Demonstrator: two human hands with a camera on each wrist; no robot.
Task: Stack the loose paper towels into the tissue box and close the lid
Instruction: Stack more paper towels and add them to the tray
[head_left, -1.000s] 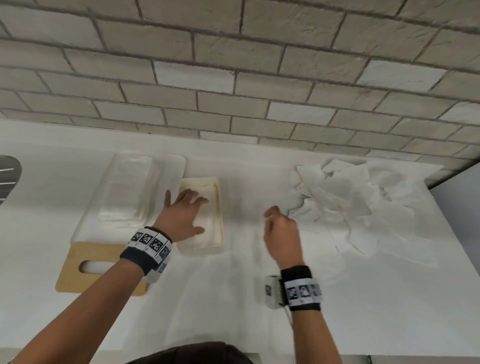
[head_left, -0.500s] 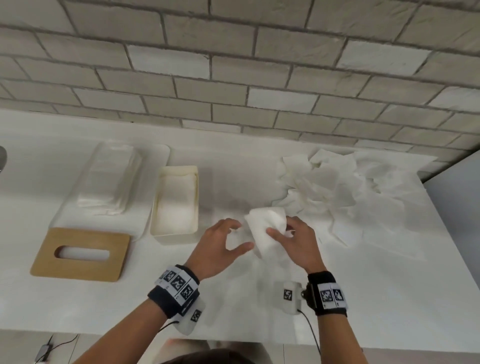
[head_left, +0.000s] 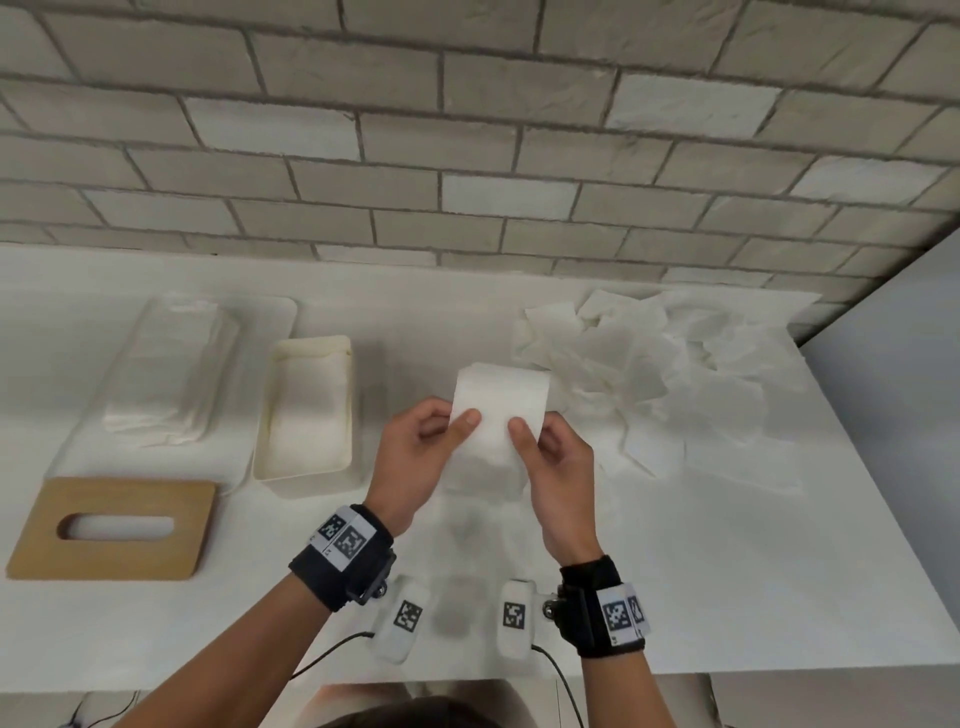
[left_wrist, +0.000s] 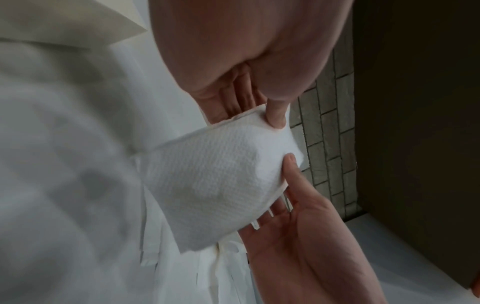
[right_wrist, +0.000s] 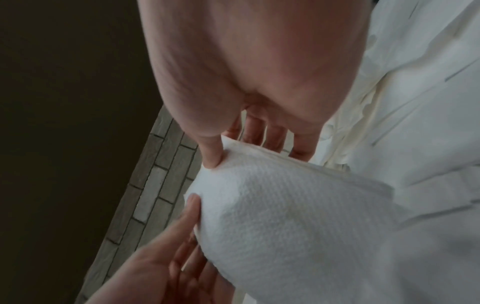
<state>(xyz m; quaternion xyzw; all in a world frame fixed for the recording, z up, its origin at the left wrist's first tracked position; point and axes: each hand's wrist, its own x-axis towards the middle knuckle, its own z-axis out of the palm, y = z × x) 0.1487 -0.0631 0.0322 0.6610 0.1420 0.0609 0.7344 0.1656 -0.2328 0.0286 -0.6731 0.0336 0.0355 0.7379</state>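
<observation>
Both hands hold one white paper towel (head_left: 498, 410) up over the counter's middle. My left hand (head_left: 421, 447) pinches its left edge with thumb on top, and my right hand (head_left: 550, 457) pinches its right edge the same way. The left wrist view shows the textured paper towel (left_wrist: 218, 185) curved between the two thumbs; the right wrist view shows the same paper towel (right_wrist: 298, 216). A heap of loose paper towels (head_left: 665, 374) lies at the right. The cream tissue box (head_left: 311, 467) stands open at the left, and its wooden slotted lid (head_left: 114, 530) lies flat nearer the front left.
A clear plastic pack of tissues (head_left: 171, 374) rests on a white tray (head_left: 280, 322) left of the box. A brick wall (head_left: 467, 156) runs along the back. The counter ends at its right edge (head_left: 872, 499) and at the front edge.
My left hand left the box and came to the middle. My right hand picked a paper towel off the heap, and both hands now hold it raised and spread flatter.
</observation>
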